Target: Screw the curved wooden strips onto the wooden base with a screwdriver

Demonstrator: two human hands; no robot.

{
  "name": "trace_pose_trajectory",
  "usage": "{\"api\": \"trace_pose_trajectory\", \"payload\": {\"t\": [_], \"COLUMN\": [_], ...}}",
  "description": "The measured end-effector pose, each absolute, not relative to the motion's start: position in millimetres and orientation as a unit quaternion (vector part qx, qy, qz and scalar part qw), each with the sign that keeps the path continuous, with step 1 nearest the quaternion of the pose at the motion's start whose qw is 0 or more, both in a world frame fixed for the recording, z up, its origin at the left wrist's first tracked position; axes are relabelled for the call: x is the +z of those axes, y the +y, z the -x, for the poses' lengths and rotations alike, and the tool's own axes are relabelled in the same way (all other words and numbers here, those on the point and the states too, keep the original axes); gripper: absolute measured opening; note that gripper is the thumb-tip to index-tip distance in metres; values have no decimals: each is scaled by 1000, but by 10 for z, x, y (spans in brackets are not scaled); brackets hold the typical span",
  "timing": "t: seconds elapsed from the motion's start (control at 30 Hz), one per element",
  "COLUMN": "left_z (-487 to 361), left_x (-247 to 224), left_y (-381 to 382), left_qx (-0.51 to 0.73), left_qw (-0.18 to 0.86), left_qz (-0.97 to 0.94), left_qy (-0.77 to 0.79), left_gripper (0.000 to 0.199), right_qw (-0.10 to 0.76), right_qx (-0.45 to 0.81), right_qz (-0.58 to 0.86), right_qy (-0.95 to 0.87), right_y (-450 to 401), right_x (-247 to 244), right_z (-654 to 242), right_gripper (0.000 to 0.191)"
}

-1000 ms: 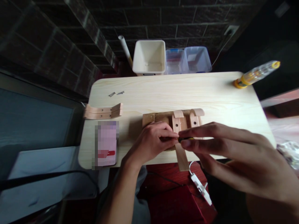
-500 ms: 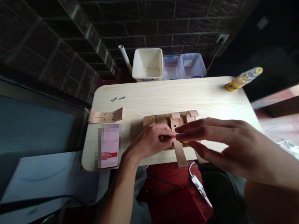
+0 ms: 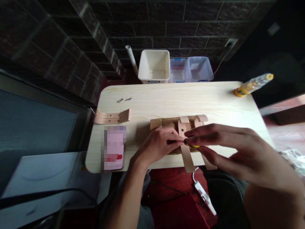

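Observation:
A brown wooden block [image 3: 156, 123] lies near the front of the table with two curved wooden strips across it. The nearer strip [image 3: 187, 157] has a dark hole and reaches past the table edge; the other curved strip [image 3: 200, 118] lies to its right, partly behind my fingers. My left hand [image 3: 162, 141] is closed in a pinch at the nearer strip, just below the hole; whatever its fingertips hold is hidden. My right hand [image 3: 221, 143] grips a short yellow-and-black screwdriver [image 3: 192, 145], its tip end meeting the left fingertips.
Loose screws [image 3: 124, 100] and a pair of curved wooden pieces [image 3: 113, 116] lie on the left of the table [image 3: 181, 98], above a phone [image 3: 114, 149]. A clear bottle-shaped container [image 3: 254, 85] stands far right. Bins [image 3: 153, 78] stand behind; a power strip [image 3: 204, 195] lies below.
The whole view has shifted slightly, so the table sits further right. More of the yellow-and-black screwdriver shows between my right fingers. Both hands stay at the same strip.

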State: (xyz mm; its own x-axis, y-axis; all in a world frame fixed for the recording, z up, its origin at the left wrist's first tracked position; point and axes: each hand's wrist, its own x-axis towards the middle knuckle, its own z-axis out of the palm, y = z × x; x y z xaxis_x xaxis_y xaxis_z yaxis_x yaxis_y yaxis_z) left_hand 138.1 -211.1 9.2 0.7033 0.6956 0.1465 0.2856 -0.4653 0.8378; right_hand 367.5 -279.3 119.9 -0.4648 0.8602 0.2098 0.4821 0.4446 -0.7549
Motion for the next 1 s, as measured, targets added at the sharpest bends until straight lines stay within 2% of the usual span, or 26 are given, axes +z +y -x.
{"api": "trace_pose_trajectory", "payload": {"t": [0.53,0.8,1.0], "left_z": [-1392,-1400,-1404], "left_x": [120,143,141], "left_y": [-2111,-2098,-2101], "left_qx": [241,221,228], "left_qw": [438,451,459], "left_qz": [-810,-806,-801], "left_qy": [306,314,310], "left_gripper": [9,11,12], "right_qw": [315,323,321], "right_qx": [328,305,292], "right_qz": [405,420,420], "right_qy": [-793,-791,-797], "right_y": [-2896,-2915,-2955], "right_x": [1080,1093,1087], "right_z": [-3783,-3727,-3723], "right_gripper": [38,29,32]}}
